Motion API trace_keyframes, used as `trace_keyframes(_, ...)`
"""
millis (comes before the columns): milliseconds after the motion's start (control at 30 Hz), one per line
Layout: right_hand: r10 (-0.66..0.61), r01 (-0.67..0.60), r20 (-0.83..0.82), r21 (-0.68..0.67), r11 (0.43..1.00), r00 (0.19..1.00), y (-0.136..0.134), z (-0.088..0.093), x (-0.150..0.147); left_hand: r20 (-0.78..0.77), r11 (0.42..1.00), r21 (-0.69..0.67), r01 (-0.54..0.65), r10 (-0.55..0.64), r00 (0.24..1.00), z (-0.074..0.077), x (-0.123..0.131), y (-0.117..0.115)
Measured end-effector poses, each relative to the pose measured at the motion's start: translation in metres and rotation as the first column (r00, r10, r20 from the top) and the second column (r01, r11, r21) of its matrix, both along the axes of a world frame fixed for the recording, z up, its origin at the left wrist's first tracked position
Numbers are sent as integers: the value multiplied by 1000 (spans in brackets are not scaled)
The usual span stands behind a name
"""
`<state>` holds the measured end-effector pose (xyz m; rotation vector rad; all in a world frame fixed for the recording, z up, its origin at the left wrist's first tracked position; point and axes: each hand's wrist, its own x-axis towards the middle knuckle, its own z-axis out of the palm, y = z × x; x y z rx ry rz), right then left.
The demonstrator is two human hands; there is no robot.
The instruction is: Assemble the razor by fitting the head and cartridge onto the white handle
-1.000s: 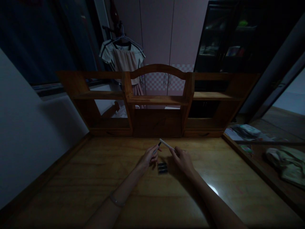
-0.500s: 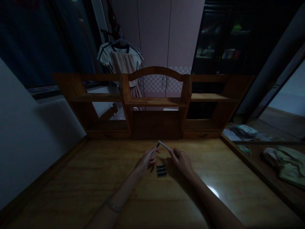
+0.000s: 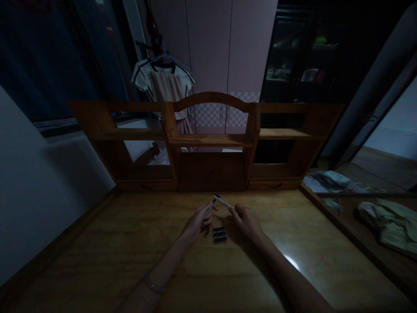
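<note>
My left hand point(image 3: 201, 218) is closed on a slim stick with a pale body and a dark part near its tip point(image 3: 210, 208). A white stick point(image 3: 224, 202) is pinched in my right hand point(image 3: 243, 217). The far ends of the two sticks meet or cross above the table, with a small dark bit at that point. On the tabletop between and just below my hands lies a small case point(image 3: 219, 235) with several dark strips in it. What the sticks are is too dim to tell.
A wooden shelf unit point(image 3: 211, 140) stands along the back of the wooden table point(image 3: 208, 278). A raised wooden edge point(image 3: 342, 232) runs down the right side, with crumpled clothes point(image 3: 394, 226) beyond it. At the left is a white wall point(image 3: 65, 174).
The white stick's far end has dipped slightly, and a small dark bit now shows where the sticks meet. The whole view has shifted a little.
</note>
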<state>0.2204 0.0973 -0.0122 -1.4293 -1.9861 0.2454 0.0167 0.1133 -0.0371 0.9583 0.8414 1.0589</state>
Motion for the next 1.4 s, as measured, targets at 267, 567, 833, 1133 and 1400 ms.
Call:
trace_keyframes(267, -113, 113, -27, 26, 993, 993, 2, 4, 8, 21, 1000, -8, 13, -12, 1000, 2, -2, -3)
trace_keyframes(567, 5, -5, 18, 1, 1000, 1000, 3, 2, 7, 13, 1000, -3, 17, -17, 1000, 2, 1, -1)
trace_keyframes(833, -56, 56, -3, 42, 998, 998, 2, 10, 11, -5, 1000, 1, 4, -4, 1000, 2, 0, -3)
trace_keyframes(1133, -26, 26, 69, 0, 1000, 997, 2, 4, 7, -10, 1000, 3, 21, -21, 1000, 4, 0, -3)
trace_keyframes(1400, -3, 3, 41, 5, 1000, 999, 1, 6, 7, -12, 1000, 10, 23, -23, 1000, 3, 2, -2)
